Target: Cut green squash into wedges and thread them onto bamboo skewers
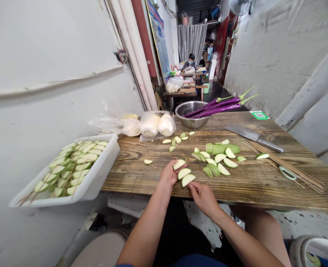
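Three pale green half-moon zucchini slices (184, 173) line up in a slanting row between my hands, above the table's near edge. My left hand (168, 174) is closed around the far slices, its fingers partly behind them. At the near end, my right hand (204, 196) pinches close against the last slice. The row looks threaded on a skewer, but the stick itself is hidden by slices and fingers. Just beyond lie loose slices (223, 169) and an uncut piece of zucchini (222, 148). A single slice (148, 161) lies by a thin stick to the left.
A white tray (105, 174) of skewered slices stands left. Bagged white vegetables (149, 126) and a steel bowl (191, 122) with eggplants (216, 108) sit at the back. A cleaver (252, 137), bamboo skewers (294, 168) and a green-handled peeler (287, 173) lie right. A person sits far behind.
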Tool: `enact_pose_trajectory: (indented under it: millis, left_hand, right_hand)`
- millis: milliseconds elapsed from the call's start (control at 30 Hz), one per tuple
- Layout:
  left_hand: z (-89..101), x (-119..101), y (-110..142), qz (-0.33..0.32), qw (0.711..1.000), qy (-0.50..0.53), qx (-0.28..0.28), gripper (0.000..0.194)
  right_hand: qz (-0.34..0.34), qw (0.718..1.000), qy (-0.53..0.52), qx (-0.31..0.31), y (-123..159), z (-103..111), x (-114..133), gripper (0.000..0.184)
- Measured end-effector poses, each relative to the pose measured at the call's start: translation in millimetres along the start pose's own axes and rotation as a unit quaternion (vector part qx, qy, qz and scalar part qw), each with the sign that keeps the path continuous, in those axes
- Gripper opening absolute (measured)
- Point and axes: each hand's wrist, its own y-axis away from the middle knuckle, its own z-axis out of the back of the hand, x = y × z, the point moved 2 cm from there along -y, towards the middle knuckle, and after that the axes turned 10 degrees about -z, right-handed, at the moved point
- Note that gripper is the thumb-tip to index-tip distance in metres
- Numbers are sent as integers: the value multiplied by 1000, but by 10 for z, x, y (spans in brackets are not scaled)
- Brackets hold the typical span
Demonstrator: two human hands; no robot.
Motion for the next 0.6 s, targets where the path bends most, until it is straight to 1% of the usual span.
enact_pose_trajectory:
  millis: [200, 400, 600]
  left_hand:
    - [-7, 1, 14, -4, 1000, 1, 5, 6]
    - [-16, -6, 32, 7, 1000, 2, 30, 8]
    - [-5, -5, 35, 5, 999, 3, 39, 9]
  right_hand:
    - [0, 1000, 8, -4, -10, -6, -4, 28]
    - [2, 1000, -5, 1, -31, -27, -14, 29]
    - [5, 1000, -5, -2, -33, -30, -19, 30]
